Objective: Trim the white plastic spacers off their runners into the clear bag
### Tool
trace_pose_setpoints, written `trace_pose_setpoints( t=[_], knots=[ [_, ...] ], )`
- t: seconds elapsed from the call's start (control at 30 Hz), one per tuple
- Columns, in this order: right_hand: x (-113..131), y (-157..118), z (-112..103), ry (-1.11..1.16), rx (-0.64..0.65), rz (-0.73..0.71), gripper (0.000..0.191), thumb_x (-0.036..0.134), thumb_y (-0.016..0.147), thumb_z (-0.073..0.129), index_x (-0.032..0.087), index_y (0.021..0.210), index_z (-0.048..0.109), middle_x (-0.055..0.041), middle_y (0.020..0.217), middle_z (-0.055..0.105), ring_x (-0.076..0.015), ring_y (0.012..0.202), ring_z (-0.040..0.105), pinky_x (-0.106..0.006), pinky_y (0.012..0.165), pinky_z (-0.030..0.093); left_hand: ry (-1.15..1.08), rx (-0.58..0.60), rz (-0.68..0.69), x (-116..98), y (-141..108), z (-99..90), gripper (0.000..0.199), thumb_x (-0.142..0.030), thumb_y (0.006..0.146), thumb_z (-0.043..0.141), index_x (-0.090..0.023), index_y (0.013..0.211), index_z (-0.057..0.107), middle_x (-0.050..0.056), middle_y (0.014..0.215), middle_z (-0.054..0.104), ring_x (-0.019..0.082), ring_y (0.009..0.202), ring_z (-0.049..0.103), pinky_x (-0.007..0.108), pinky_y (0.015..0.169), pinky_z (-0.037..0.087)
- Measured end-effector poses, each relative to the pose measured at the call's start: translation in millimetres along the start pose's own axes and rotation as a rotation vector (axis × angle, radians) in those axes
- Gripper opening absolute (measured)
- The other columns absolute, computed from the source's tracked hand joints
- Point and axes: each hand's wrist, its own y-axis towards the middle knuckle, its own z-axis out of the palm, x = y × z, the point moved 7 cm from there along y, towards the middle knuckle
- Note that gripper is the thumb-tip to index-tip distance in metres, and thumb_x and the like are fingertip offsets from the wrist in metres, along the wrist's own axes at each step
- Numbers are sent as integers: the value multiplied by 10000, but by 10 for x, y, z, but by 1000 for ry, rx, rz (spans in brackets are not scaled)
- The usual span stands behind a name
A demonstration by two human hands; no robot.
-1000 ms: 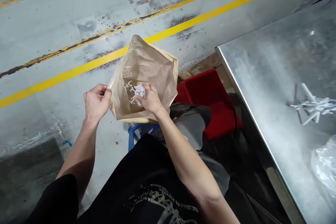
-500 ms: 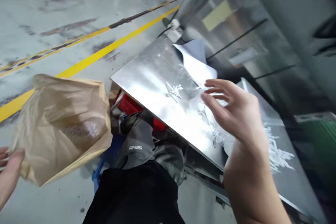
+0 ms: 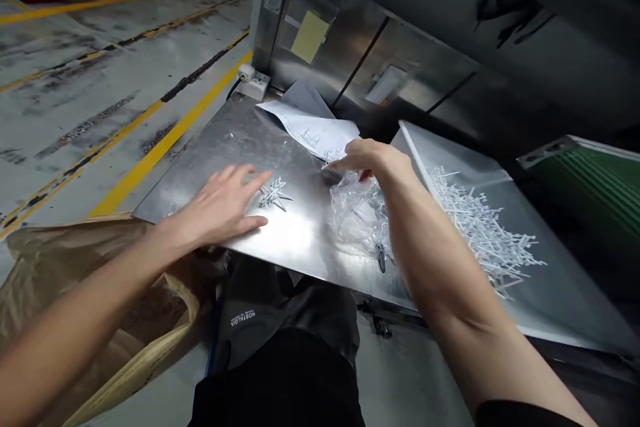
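My left hand point(image 3: 220, 205) is spread flat over the metal table point(image 3: 250, 147), its fingertips beside a small cluster of thin white plastic pieces point(image 3: 275, 193). My right hand point(image 3: 375, 157) reaches across a crumpled clear plastic bag point(image 3: 356, 213). Its leading fingers stretch out at the edge of some paper sheets point(image 3: 320, 130), where a few more white sprigs lie by the fingertips. Part of the thumb shows below, apart from those fingers. Whether the fingertips touch the sprigs I cannot tell. Under my left forearm stands an open brown paper bag point(image 3: 165, 353), held by neither hand.
A large pile of white pieces point(image 3: 480, 233) lies on a grey tray point(image 3: 565, 300) at the right. Small metal nail clippers point(image 3: 381, 257) rest by the plastic bag. A power socket point(image 3: 255, 83) sits at the table's back corner, and a green ridged object point(image 3: 595, 193) stands far right.
My left hand has let go of the paper bag and moved onto the table beside the small cluster. My right hand has lowered towards the papers. The view has swung right.
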Motion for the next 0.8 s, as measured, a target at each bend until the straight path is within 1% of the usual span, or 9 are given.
trace_pose_setpoints(
  t=[0.07,0.13,0.23,0.37,0.47,0.57,0.63,0.7,0.8],
  knots=[
    [27,56,59,-34,31,21,673,635,731,934,175,1197,779,-141,989,827,-294,788,793,-436,781,630,24,151,77,-149,418,154,737,-449,1009,701,-214,1653,433,181,1499,610,405,1362,590,560,1118,521],
    [85,135,79,-65,17,23,815,683,711,927,191,1330,731,-182,1165,806,-357,1013,789,-483,892,621,25,201,104,-190,589,240,656,-377,1042,653,-200,1640,452,159,1387,665,375,1316,614,529,1113,511],
    [172,265,122,-83,13,-6,914,718,697,922,201,1416,694,-214,1373,738,-426,1271,699,-551,1025,575,25,186,97,-152,583,275,624,-359,1059,615,-191,1638,454,139,1325,682,354,1275,627,523,1119,493],
    [209,358,240,-38,54,-88,686,646,795,880,248,1338,747,-155,1363,749,-371,1261,708,-486,1006,584,-74,61,90,-77,382,207,621,-367,1032,626,-196,1615,496,125,1240,698,324,1172,656,485,1043,529],
    [145,375,296,4,37,-96,446,468,870,834,223,1239,775,-154,1283,760,-328,1173,734,-429,931,598,-303,-51,37,15,106,112,595,-384,1036,606,-220,1601,518,105,1260,709,258,1046,689,412,958,570],
    [81,375,335,54,38,-88,312,365,851,829,210,1119,794,-131,1134,775,-293,1029,747,-385,829,599,-564,-137,-109,167,-308,24,567,-440,1022,670,-343,1569,558,50,1369,711,232,1088,717,374,972,592],
    [60,363,338,91,33,-82,242,309,839,828,204,1056,800,-109,1039,771,-260,930,734,-353,770,586,-748,-196,-256,303,-665,-3,571,-452,971,749,-453,1520,593,-4,1360,739,242,1133,738,383,990,615],
    [45,339,318,124,8,-68,196,251,836,819,192,1023,805,-103,981,761,-238,877,712,-336,738,565,-920,-247,-428,461,-1086,36,594,-448,905,811,-527,1466,629,-32,1221,795,259,1058,774,411,944,656],
    [15,271,261,172,-39,-39,157,195,851,792,162,1002,820,-119,951,756,-219,846,683,-336,731,536,-1139,-353,-661,699,-1797,240,601,-480,808,826,-566,1387,689,-24,1108,828,334,978,795,497,858,694]
  ],
)
